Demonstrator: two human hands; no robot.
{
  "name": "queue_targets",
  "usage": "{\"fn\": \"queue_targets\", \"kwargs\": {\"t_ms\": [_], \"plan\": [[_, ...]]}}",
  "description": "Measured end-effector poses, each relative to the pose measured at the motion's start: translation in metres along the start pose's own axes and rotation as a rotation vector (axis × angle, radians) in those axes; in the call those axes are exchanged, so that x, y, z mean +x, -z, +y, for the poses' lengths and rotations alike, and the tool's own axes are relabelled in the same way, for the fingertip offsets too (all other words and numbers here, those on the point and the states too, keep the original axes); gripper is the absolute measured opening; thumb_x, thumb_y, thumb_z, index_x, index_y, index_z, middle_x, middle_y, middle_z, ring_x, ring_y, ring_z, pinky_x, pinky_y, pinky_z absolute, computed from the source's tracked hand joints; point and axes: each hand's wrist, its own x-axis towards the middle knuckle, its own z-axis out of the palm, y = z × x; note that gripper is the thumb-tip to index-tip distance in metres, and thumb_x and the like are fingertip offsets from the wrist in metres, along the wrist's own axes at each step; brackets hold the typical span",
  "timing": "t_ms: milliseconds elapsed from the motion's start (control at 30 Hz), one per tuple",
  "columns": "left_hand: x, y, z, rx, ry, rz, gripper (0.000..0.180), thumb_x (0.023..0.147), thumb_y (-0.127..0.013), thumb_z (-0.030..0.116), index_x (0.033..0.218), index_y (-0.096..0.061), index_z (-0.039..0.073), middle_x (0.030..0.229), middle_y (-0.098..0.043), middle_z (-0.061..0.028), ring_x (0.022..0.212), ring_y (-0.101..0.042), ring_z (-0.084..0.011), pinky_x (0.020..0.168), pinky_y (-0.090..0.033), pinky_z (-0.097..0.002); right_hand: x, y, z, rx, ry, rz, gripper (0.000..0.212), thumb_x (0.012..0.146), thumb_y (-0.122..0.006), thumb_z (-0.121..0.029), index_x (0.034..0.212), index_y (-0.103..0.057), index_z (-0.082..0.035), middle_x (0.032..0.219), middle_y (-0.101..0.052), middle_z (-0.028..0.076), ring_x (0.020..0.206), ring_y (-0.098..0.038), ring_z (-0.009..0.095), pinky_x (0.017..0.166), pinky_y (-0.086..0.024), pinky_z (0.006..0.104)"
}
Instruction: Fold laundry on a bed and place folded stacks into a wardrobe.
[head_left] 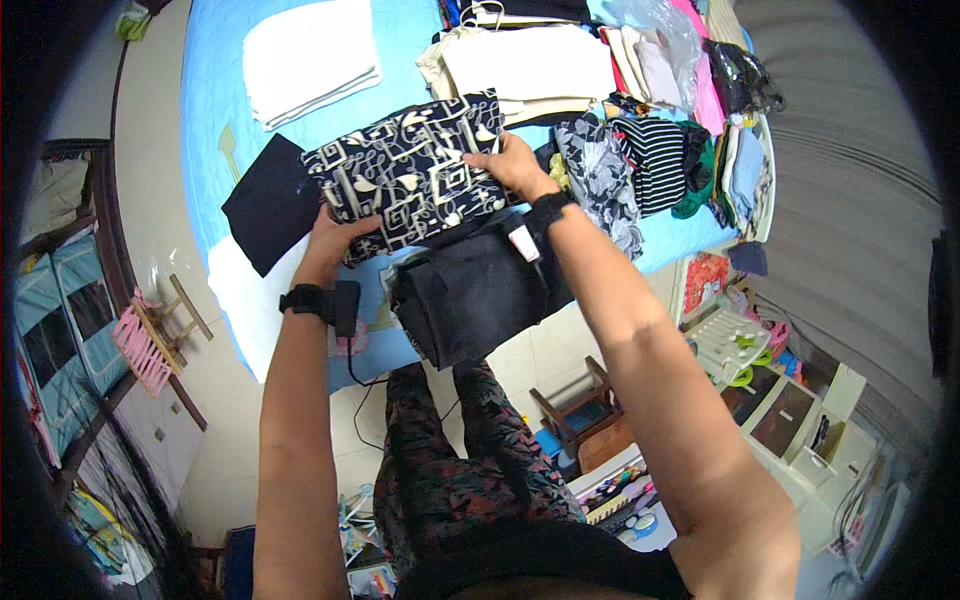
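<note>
A folded black garment with a cream and grey pattern (415,170) lies between my hands over the bed. My left hand (333,243) grips its near left corner, thumb on top and the other fingers hidden below. At its right end my right hand (515,168) is closed on it, thumb across the top. Plain black folded cloth (268,205) sticks out beyond its left side. Just nearer to me, a folded black garment (470,290) with a white tag lies at the bed's front edge, under my right wrist.
A white folded stack (312,60) and a cream folded pile (530,65) lie farther back on the blue bed sheet (215,100). Striped clothes (650,165) and grey floral clothes (597,180) sit to the right. A wooden stool (590,420) and a pink-slatted chair (145,340) stand on the floor.
</note>
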Motion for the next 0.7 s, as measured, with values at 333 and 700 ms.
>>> {"fn": "queue_targets", "kwargs": {"t_ms": [333,700], "plan": [[0.005,-0.027,0.017,-0.28,-0.019,-0.039,0.057,0.075,-0.078,0.024,0.122,-0.054,0.003,0.102,-0.068,-0.0113,0.078,-0.069,-0.0215,0.068,-0.058,-0.0325,0.008,0.035,0.012,0.361,-0.32,-0.273,0.122,0.064,-0.08,-0.059,0.14,-0.015,0.012,0.131,-0.045,0.03,0.112,-0.058,0.031,0.093,-0.05,0.0422],[0.032,-0.011,-0.001,-0.432,0.186,-0.285,0.043,0.077,-0.073,0.027,0.112,-0.063,0.004,0.099,-0.069,-0.0103,0.081,-0.069,-0.0221,0.072,-0.057,-0.0335,0.001,0.02,-0.01,0.483,-0.377,-0.573,0.053,0.08,-0.073,-0.037,0.118,-0.06,-0.002,0.107,-0.068,0.011,0.09,-0.068,0.017,0.08,-0.057,0.0303]]}}
